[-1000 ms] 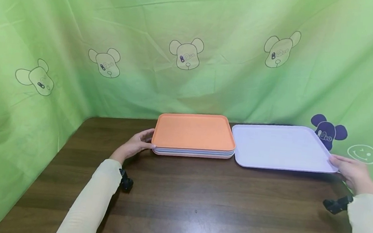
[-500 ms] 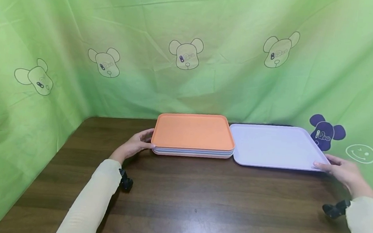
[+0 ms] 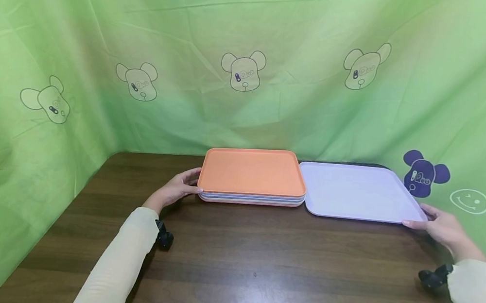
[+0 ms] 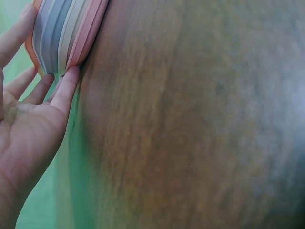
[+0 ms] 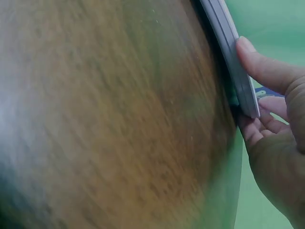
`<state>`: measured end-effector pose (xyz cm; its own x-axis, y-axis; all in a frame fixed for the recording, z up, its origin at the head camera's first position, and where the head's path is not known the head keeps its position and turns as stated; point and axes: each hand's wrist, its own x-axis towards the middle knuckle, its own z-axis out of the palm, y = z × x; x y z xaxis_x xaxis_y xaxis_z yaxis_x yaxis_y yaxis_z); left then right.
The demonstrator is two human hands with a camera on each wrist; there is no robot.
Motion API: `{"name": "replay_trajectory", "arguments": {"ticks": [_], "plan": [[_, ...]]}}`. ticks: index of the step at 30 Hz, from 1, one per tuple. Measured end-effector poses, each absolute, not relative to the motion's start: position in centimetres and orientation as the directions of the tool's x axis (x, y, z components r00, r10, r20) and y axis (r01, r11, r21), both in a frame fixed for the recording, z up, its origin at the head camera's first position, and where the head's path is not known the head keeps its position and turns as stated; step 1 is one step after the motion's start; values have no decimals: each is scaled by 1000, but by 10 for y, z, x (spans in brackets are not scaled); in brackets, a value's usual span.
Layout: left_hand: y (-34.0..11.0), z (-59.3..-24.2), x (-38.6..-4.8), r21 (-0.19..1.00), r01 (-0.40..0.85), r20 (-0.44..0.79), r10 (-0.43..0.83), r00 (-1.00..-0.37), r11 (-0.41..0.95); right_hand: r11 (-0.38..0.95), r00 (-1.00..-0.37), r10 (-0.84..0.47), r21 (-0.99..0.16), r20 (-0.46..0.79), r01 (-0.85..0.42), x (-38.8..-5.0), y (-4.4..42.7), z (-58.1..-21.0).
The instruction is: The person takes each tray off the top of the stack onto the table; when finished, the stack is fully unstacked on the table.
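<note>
In the head view, an orange tray tops a stack of several trays near the table's far edge. My left hand touches the stack's left side; in the left wrist view its fingers lie spread against the layered edges. Right of the stack is a lavender tray, its left edge against or very near the stack. My right hand pinches its right front corner. The right wrist view shows the thumb on the tray's top side and the other fingers under its edge.
A dark wooden table spreads in front of the trays. Behind and to the left hangs a green curtain with printed bear heads, close to the far table edge. A dark strip shows behind the lavender tray.
The lavender tray has shifted slightly left and its far right side has come down. My right hand moved left and lower with it. The left hand and stack stayed put.
</note>
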<state>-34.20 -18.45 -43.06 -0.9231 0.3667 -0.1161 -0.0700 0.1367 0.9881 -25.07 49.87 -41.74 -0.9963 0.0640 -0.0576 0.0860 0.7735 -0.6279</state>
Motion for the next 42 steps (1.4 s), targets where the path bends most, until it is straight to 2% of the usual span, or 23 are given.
{"name": "replay_trajectory", "arguments": {"ticks": [17,36,42], "plan": [[-184,-431,-342,987,-61,-113,364,-925,150,795,-996,81,-606,38,42,-262,490,-424],[-186,-430,-338,987,-69,-121,377,-918,148,799,-995,91,-599,35,52,-272,488,-429],[-185,-431,-337,986,-71,-123,370,-921,151,799,-993,91,-601,74,28,-271,489,-428]]}}
